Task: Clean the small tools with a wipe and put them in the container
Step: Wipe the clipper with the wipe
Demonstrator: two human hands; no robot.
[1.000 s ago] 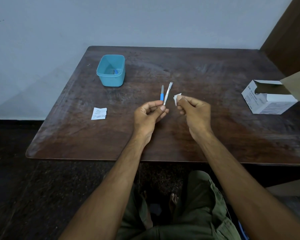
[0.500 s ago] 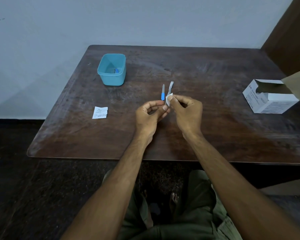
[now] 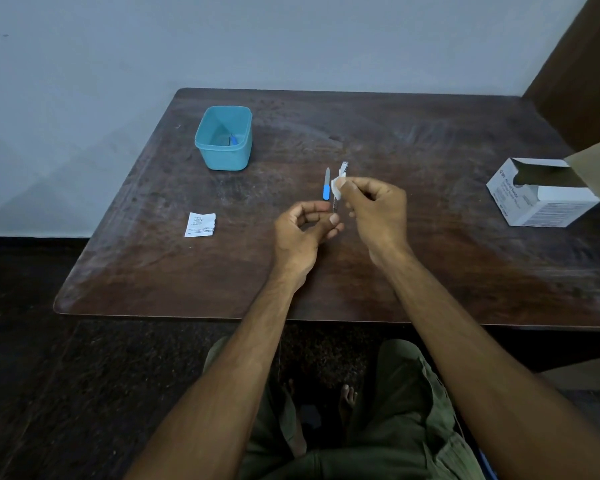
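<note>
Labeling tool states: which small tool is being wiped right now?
The metal tool, pinched by the left hand, wipe around it. The blue-handled tool lies untouched on the table.

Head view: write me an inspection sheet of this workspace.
Surface: dark wooden table, worn.
Job's things: teal container with a blue item inside; blue-handled tool lying on the table; metal tool being wiped with a white wipe.
Clutter: torn wipe packet; open white box.
Grips: left hand holds the metal tool's lower end; right hand pinches the wipe.
Cables: nothing seen.
Surroundings: pale wall, dark floor.
</note>
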